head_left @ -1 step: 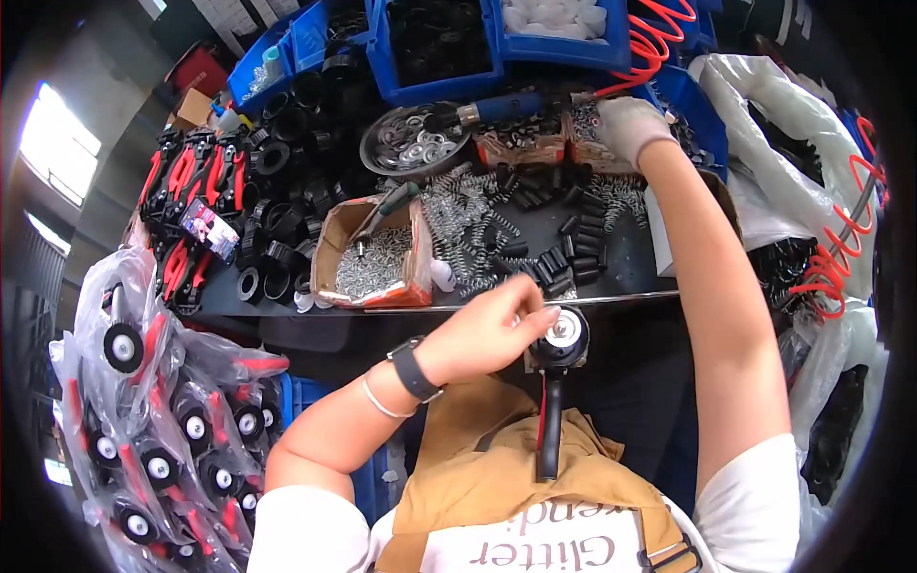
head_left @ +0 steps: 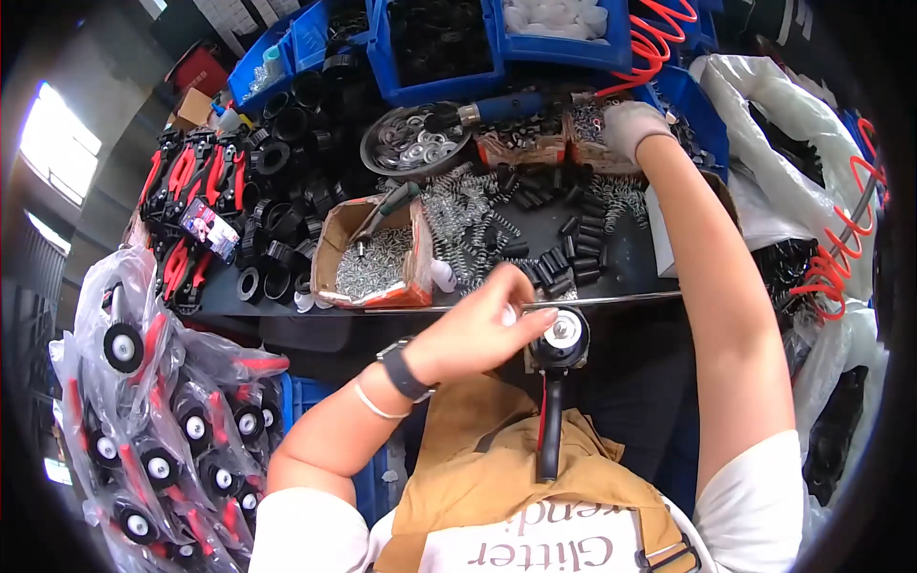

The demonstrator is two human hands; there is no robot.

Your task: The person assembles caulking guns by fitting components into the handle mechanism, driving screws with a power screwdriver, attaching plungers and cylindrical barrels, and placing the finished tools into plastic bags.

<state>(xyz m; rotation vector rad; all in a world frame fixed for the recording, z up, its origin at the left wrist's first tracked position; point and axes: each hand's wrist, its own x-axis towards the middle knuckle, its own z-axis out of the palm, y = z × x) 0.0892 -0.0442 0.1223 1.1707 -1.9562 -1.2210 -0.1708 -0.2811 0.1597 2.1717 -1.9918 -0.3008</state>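
My left hand (head_left: 478, 332) hovers beside a black round-headed piece (head_left: 561, 353) with a white disc on top and a long black-and-red handle. Its fingers are curled, the thumb tip is near the disc, and a bit of something small and white shows at the fingers. My right hand (head_left: 635, 129), in a white glove, reaches over a cardboard box (head_left: 594, 153) of small metal parts at the back right; its fingertips are hidden among them. The round-headed piece stands at the table's front edge, its handle towards me.
Springs (head_left: 468, 215) and black sleeves (head_left: 578, 244) lie on the table beside an open box of small metal parts (head_left: 377, 272). A powered driver (head_left: 506, 107) rests across a metal bowl (head_left: 411, 158). Blue bins (head_left: 439, 91) line the back; bagged red-handled pieces (head_left: 158, 468) are at left.
My left hand has shifted slightly left and down, and something white now shows at its fingers. The gloved right hand has barely moved.
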